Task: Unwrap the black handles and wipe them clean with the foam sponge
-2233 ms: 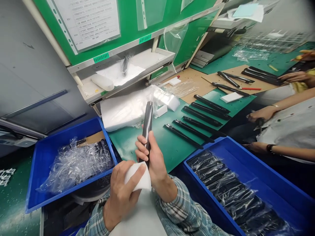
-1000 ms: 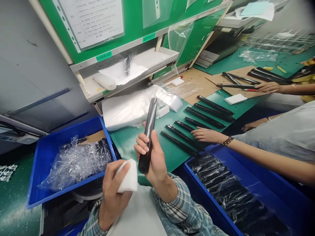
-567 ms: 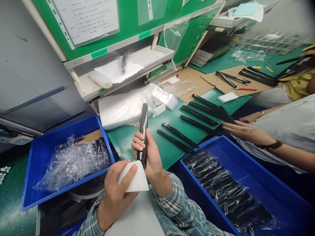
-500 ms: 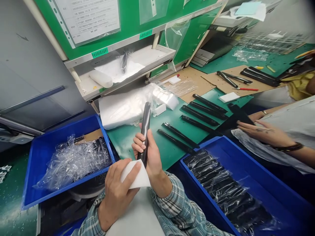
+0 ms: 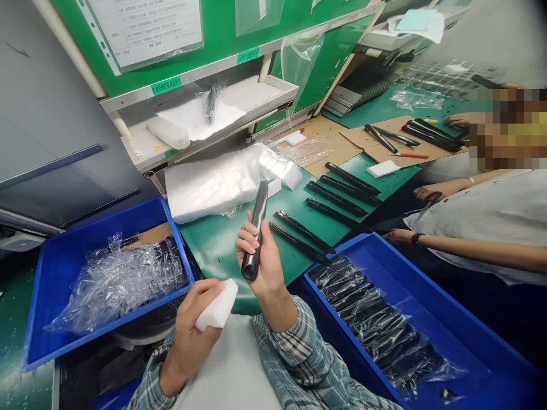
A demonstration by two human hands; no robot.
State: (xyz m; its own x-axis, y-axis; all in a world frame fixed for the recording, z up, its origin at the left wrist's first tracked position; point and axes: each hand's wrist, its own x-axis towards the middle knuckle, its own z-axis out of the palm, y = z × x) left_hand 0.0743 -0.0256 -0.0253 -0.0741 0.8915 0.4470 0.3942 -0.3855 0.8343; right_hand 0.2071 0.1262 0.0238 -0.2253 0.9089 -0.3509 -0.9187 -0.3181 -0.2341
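My right hand (image 5: 267, 262) is wrapped around a long, glossy black plastic shell (image 5: 258, 228), held tilted upward with its rounded hollow end toward me. In my left hand (image 5: 192, 330) is a white sponge block (image 5: 219, 306), pinched between thumb and fingers. The sponge is apart from the shell, lower and to its left. Beyond my right hand, several similar black shells (image 5: 337, 196) lie in a row on the green mat (image 5: 209, 245).
A blue bin (image 5: 32, 319) on the left holds clear bags and black pieces. Another blue bin (image 5: 427, 290) on the right holds bagged black pieces. White foam sheets (image 5: 205, 188) lie under the shelf (image 5: 260, 108). A co-worker's arms (image 5: 478, 245) are at the right.
My left hand has drawn the sponge down and left, away from the black shell. The shell's near end is now uncovered. The co-worker's hands have moved apart.
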